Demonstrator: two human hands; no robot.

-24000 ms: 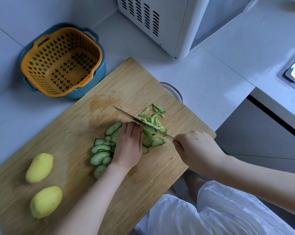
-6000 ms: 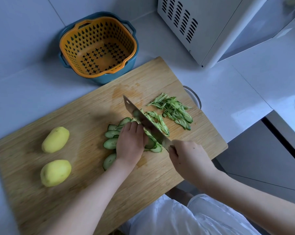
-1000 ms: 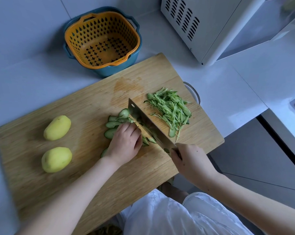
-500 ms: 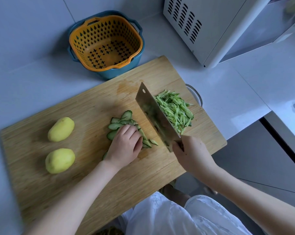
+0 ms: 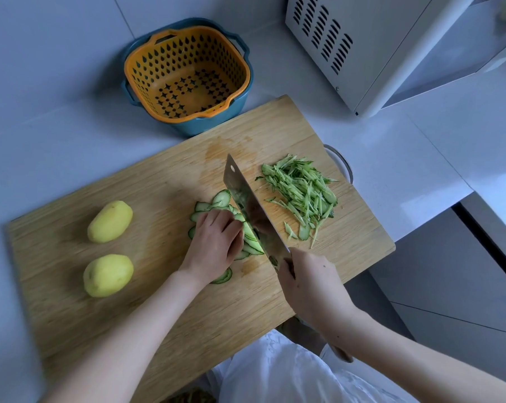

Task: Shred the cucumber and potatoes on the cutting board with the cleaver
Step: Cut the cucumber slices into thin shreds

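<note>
A wooden cutting board (image 5: 147, 289) lies on the counter. A fan of cucumber slices (image 5: 221, 199) sits at its middle, and my left hand (image 5: 214, 245) presses down on them with curled fingers. My right hand (image 5: 309, 283) grips the handle of the cleaver (image 5: 250, 205), whose blade stands tilted against the slices right beside my left fingers. A pile of cucumber shreds (image 5: 302, 193) lies to the right of the blade. Two peeled yellow potatoes rest on the board's left part, one farther (image 5: 110, 221) and one nearer (image 5: 107, 275).
An orange strainer basket in a blue bowl (image 5: 187, 74) stands behind the board. A white appliance (image 5: 370, 45) stands at the back right. A metal ring handle (image 5: 340, 162) sticks out at the board's right end. The counter edge drops off at the right.
The cleaver came back left from the shred pile and now stands against the slices by my left fingers. My left hand stayed on the slices.
</note>
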